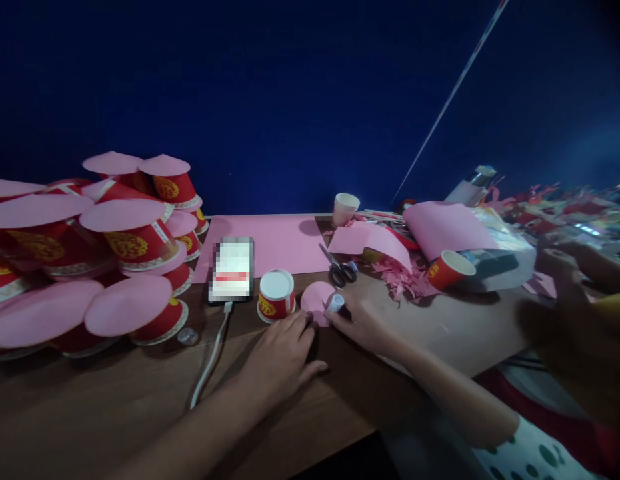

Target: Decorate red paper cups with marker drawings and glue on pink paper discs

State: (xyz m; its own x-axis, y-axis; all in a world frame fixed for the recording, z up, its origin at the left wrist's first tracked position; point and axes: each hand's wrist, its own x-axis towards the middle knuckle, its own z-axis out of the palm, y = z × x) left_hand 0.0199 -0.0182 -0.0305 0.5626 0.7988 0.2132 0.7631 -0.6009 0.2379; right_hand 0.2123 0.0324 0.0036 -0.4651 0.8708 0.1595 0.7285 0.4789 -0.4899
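My right hand (363, 323) grips a small white tube, which looks like a glue stick (335, 304), over a round pink paper disc (314, 301) on the table. My left hand (285, 353) lies palm down with its fingers stretched out and thumb apart, the fingertips close to the disc's left edge. Whether they touch the disc I cannot tell. Just beyond them a red and gold paper cup (276, 305) stands upside down, its white base facing up. Black-handled scissors (343, 273) lie behind the disc.
Upturned red cups with pink paper tops (125, 220) are stacked at left. A phone (231, 270) with a white cable (213, 360) lies by a pink sheet (275, 243). Paper scraps (403, 280) and a tipped red cup (450, 269) are at right, near another person's arm (565, 280).
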